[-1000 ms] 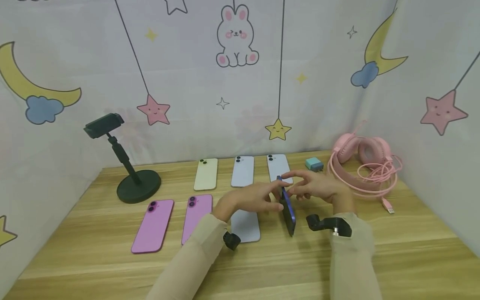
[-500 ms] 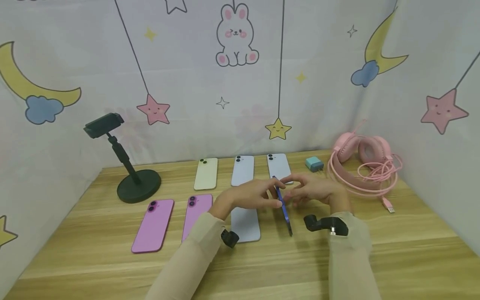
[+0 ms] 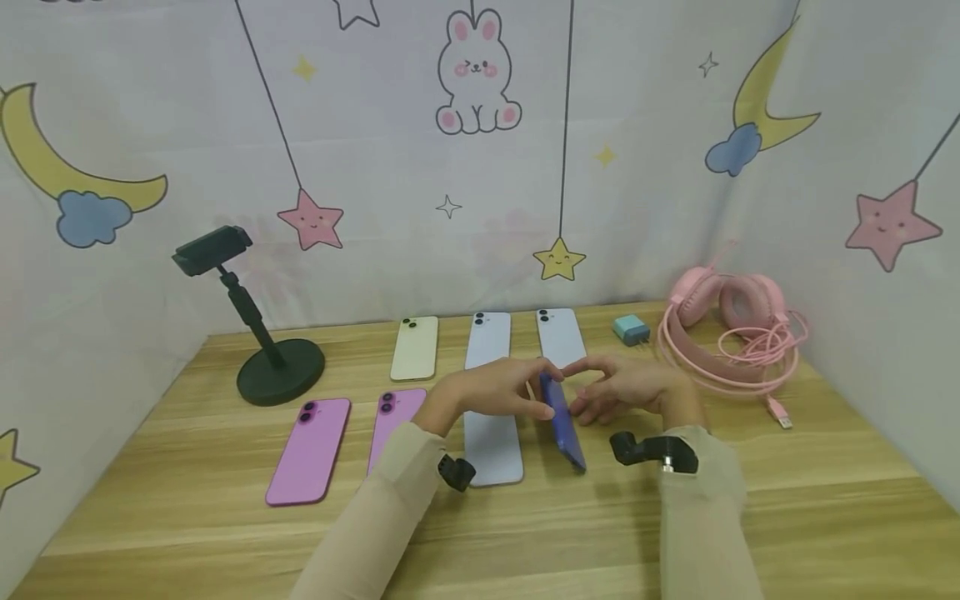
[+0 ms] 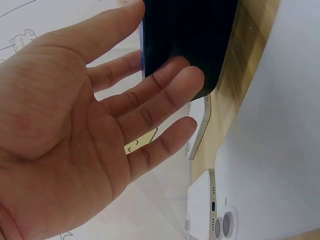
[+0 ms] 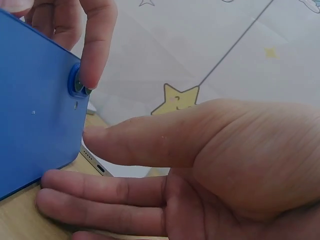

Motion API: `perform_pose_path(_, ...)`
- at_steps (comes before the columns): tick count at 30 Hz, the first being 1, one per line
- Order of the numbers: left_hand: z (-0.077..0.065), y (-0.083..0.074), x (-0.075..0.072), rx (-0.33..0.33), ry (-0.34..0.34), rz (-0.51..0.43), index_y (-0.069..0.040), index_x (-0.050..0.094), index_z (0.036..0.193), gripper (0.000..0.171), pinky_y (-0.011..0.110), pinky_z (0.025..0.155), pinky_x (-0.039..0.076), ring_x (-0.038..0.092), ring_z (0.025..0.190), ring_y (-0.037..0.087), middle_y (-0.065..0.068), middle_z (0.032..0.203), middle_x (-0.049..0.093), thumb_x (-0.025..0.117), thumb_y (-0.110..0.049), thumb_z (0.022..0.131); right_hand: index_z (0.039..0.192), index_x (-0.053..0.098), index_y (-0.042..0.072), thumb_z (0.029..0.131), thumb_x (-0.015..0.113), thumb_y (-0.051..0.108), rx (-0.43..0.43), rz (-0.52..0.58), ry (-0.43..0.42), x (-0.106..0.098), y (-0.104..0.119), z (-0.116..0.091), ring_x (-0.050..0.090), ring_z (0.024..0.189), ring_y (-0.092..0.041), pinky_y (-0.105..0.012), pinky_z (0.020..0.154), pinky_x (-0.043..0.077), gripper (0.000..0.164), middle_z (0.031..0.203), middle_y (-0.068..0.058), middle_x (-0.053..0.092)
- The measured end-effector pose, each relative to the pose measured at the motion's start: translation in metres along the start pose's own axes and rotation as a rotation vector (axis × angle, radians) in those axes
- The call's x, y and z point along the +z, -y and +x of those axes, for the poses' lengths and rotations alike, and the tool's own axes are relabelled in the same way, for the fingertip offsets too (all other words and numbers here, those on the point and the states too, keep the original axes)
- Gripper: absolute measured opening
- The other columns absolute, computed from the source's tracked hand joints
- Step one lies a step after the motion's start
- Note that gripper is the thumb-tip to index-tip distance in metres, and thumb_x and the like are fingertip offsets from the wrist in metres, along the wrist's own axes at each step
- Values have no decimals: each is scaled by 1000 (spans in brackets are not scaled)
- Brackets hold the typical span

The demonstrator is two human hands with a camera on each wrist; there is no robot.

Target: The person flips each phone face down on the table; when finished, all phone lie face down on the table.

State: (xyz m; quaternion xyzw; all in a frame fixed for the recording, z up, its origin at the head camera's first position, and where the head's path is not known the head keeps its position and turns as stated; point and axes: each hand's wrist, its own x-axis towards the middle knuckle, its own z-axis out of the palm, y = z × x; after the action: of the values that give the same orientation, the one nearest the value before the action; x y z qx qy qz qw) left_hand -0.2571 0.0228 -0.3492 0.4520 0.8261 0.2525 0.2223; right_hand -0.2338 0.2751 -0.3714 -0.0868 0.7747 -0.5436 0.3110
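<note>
A blue phone stands tilted on a long edge at the table's middle. Its blue back and camera face the right wrist view; its dark screen faces the left wrist view. My left hand holds it by the upper edge, thumb and fingers about it, one fingertip over the camera. On the other side, my right hand touches or nearly touches the phone's end with its thumb, the straight fingers by its lower edge. Just left of it lies a white phone, partly hidden by my left hand.
Two magenta phones, one at the left, lie on the wooden table. Behind are a pale yellow phone and two white phones. A black stand is at back left; a teal charger and pink headphones are at back right.
The blue phone has turned between my hands: its dark screen showed first, then its thin edge, now its blue back. Both hands have stayed about it with small finger shifts.
</note>
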Motion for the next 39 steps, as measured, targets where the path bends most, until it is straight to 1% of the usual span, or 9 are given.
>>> perform_pose_path(4,0,0,0,-9,11,0,-9,46,144,54,27,82,48,64,95,12,0,105,66,66,-29,99,150,35,0,98,59,6,-21,-7,12,0,-1,0,68,105,-30,-42,92,53,57,118,-22,68)
perform_pose_path(11,1,1,1,-21,28,4,-11,46,145,54,26,80,47,60,94,11,-2,104,63,67,-27,98,150,32,-3,97,55,1,-44,8,21,-3,-4,-2,67,105,-31,-42,94,52,58,116,-22,67)
perform_pose_path(19,3,4,6,-24,53,0,-12,44,147,56,25,80,47,59,95,11,-1,106,62,68,-24,98,149,32,-5,96,56,0,-13,7,-5,-3,-5,-4,69,99,-26,-40,90,54,58,109,-18,68)
perform_pose_path(26,7,7,11,-42,93,2,-14,44,146,55,25,82,47,60,94,9,0,104,63,68,-25,98,149,31,-6,96,54,-2,8,-31,-21,-5,-4,-6,70,93,-24,-39,87,55,58,104,-16,70)
perform_pose_path(31,10,6,16,-11,97,52,-14,45,145,52,24,83,47,60,92,9,0,102,64,66,-25,99,150,32,-5,97,56,0,23,-59,-38,-7,-3,-9,69,91,-22,-38,86,55,58,102,-15,69)
perform_pose_path(33,12,7,18,2,97,57,-14,45,145,52,24,83,46,60,92,8,-1,101,64,66,-25,99,149,33,-4,97,56,0,34,-60,-54,-8,-4,-10,69,90,-22,-38,86,55,57,100,-14,69)
perform_pose_path(35,13,8,20,7,100,57,-15,44,146,52,24,83,46,59,91,7,-1,101,64,65,-25,100,149,33,-4,97,56,0,37,-64,-64,-9,-6,-12,69,90,-22,-38,86,55,56,100,-13,69)
perform_pose_path(39,15,8,24,14,101,25,-15,42,147,52,24,83,45,58,91,8,-1,101,62,63,-24,100,147,35,-4,97,58,1,43,-67,-80,-10,-8,-13,69,90,-22,-38,86,55,55,100,-12,69)
